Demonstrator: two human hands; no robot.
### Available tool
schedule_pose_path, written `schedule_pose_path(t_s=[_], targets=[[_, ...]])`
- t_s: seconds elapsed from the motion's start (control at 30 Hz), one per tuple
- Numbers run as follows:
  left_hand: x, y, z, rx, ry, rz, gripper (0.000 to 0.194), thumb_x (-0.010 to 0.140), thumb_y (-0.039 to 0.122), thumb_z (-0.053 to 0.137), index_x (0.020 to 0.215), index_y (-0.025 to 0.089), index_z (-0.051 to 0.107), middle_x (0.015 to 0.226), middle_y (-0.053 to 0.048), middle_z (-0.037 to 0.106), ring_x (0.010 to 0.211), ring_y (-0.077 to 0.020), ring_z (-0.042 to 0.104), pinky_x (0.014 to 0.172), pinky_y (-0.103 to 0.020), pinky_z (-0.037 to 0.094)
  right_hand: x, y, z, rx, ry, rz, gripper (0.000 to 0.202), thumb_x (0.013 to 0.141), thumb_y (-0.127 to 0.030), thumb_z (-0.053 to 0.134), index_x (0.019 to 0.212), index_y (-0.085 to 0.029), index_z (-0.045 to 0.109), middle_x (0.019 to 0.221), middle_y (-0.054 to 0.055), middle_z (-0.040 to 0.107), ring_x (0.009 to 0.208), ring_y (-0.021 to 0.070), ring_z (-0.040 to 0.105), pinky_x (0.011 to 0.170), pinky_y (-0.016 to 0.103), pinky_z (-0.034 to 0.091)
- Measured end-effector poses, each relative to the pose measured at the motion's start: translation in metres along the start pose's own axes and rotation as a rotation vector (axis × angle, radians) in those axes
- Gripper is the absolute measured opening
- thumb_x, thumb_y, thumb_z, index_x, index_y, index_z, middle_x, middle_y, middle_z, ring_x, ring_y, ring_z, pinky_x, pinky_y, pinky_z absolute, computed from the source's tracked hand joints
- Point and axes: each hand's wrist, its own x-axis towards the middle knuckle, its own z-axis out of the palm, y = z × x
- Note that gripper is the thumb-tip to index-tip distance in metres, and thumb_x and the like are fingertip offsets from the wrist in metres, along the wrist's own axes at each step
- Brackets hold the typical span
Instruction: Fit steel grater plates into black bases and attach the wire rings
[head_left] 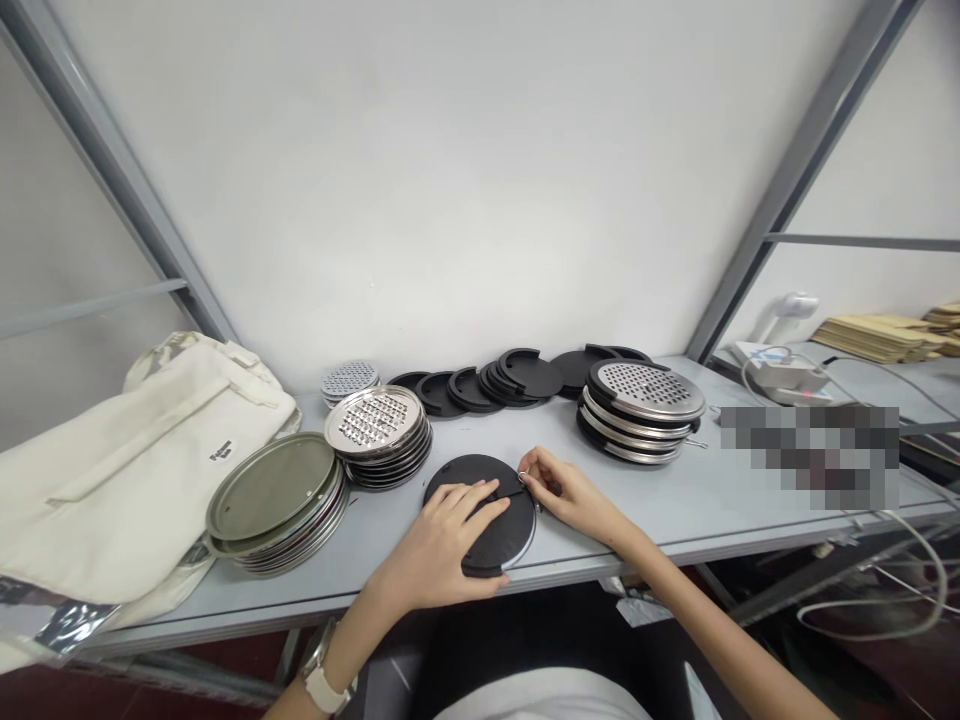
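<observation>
A round black disc (pixel 487 520) lies near the table's front edge, with a thin light rim showing at its lower right. My left hand (pixel 450 540) rests on top of it, fingers spread and flat, thumb along the near edge. At the disc's right edge, my right hand (pixel 559 490) is closed in a pinch on a small metal ring (pixel 523 477). Part of the ring is hidden by the fingertips. To the right stands a stack of perforated metal discs (pixel 641 390) with black covers, a metal piece sticking out of its side.
A stack of metal grater discs (pixel 375 420) and olive-green round plates (pixel 271 488) stand left. Several black covers (pixel 529 374) lean along the wall. A cream bag (pixel 142 440) lies far left. A white device (pixel 780 368) with cables and wooden pieces (pixel 874 337) sit right.
</observation>
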Motion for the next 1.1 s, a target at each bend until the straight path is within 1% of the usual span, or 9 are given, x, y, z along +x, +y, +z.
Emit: schedule_pose_path(t_s=[0.13,0.3,0.5,0.67,0.87,0.97,1.1], targets=[[0.0000,-0.0001,0.0002,0.003,0.004,-0.001,0.074,0.076,0.047,0.065,0.140,0.023,0.035,0.147,-0.008,0.035,0.132,-0.0276,0.035,0.108,-0.046,0.030,0.0005,-0.0012,-0.0012,0.001,0.001,0.003,0.018,0.095,-0.036,0.044,0.095,-0.020,0.050,0.062,-0.006,0.041,0.057,0.0112,0.037,0.054,0.023,0.031],[0.0000,-0.0004,0.0007,0.001,0.000,-0.002,0.074,0.076,0.047,0.064,0.140,0.023,0.035,0.148,-0.008,0.034,0.132,-0.0279,0.035,0.107,-0.046,0.030,0.0013,0.0001,-0.0016,0.000,0.019,0.010,0.022,0.095,-0.038,0.044,0.093,-0.019,0.053,0.063,-0.004,0.045,0.059,0.0119,0.041,0.056,0.024,0.033],[-0.0003,-0.0005,0.0000,-0.005,0.011,0.006,0.075,0.076,0.046,0.065,0.140,0.024,0.035,0.147,-0.009,0.035,0.132,-0.0281,0.036,0.107,-0.046,0.030,0.0012,0.0046,-0.0007,0.086,0.005,0.032,0.024,0.093,-0.042,0.047,0.091,-0.019,0.051,0.060,-0.006,0.042,0.055,0.0102,0.037,0.052,0.022,0.030],[0.0001,0.0000,-0.0001,0.004,0.000,0.001,0.075,0.076,0.045,0.065,0.140,0.023,0.035,0.148,-0.009,0.034,0.132,-0.0281,0.035,0.108,-0.046,0.029,0.0000,0.0037,-0.0006,0.192,-0.056,0.093,0.026,0.092,-0.046,0.047,0.091,-0.020,0.046,0.056,-0.007,0.045,0.050,0.0090,0.039,0.049,0.021,0.031],[0.0003,0.0000,0.0001,0.001,0.002,0.000,0.075,0.076,0.047,0.065,0.140,0.024,0.035,0.148,-0.008,0.034,0.132,-0.0279,0.035,0.107,-0.045,0.030,-0.0020,0.0064,-0.0021,0.285,-0.100,0.151,0.032,0.089,-0.052,0.050,0.093,-0.021,0.043,0.057,-0.007,0.047,0.049,0.0087,0.042,0.047,0.020,0.034],[0.0006,0.0002,-0.0001,0.003,0.011,0.003,0.075,0.075,0.045,0.066,0.141,0.023,0.035,0.147,-0.009,0.035,0.132,-0.0283,0.035,0.107,-0.045,0.030,-0.0030,0.0084,-0.0040,0.338,-0.133,0.170,0.036,0.088,-0.053,0.052,0.098,-0.020,0.044,0.059,-0.006,0.050,0.051,0.0091,0.045,0.048,0.021,0.037],[0.0006,0.0006,-0.0008,0.006,0.002,0.000,0.075,0.076,0.046,0.065,0.140,0.023,0.035,0.147,-0.009,0.034,0.132,-0.0283,0.035,0.107,-0.045,0.030,-0.0036,0.0057,-0.0083,0.374,-0.157,0.171,0.038,0.087,-0.051,0.055,0.104,-0.018,0.047,0.061,-0.005,0.054,0.052,0.0091,0.048,0.052,0.022,0.041]])
